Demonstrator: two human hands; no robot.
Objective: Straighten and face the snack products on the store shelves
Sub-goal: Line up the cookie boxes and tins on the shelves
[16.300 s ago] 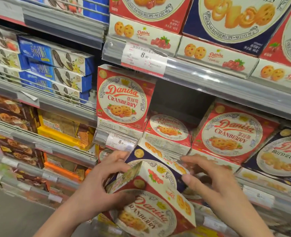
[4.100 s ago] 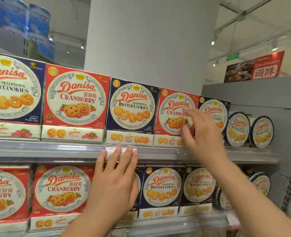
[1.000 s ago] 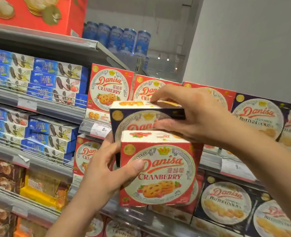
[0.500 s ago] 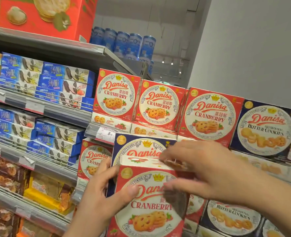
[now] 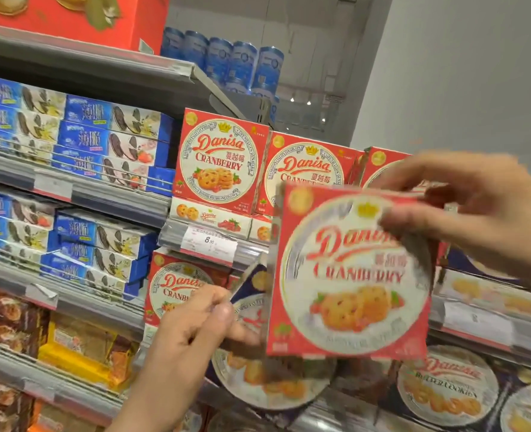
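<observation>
My right hand (image 5: pixel 463 213) gripped the top edge of a red box (image 5: pixel 351 275), thumb on its front and fingers curled over the top, and held it upright in the air in front of the shelves with its printed face toward me. The box was blurred. It hung in front of the red boxes (image 5: pixel 223 163) standing in a row on the upper shelf (image 5: pixel 208 241), and covered part of the second one in that row.

My left hand (image 5: pixel 195 325) was lower and to the left, fingers curled on a blue box (image 5: pixel 258 307) that sat tilted just behind the red one's left edge. I could not tell exactly how the fingers closed on it, as the blur hid the contact.

A price tag (image 5: pixel 208 241) showed on the upper shelf rail. Blue packs (image 5: pixel 102 141) filled the shelves to the left, and round tins (image 5: pixel 444 391) stood below on the right.
</observation>
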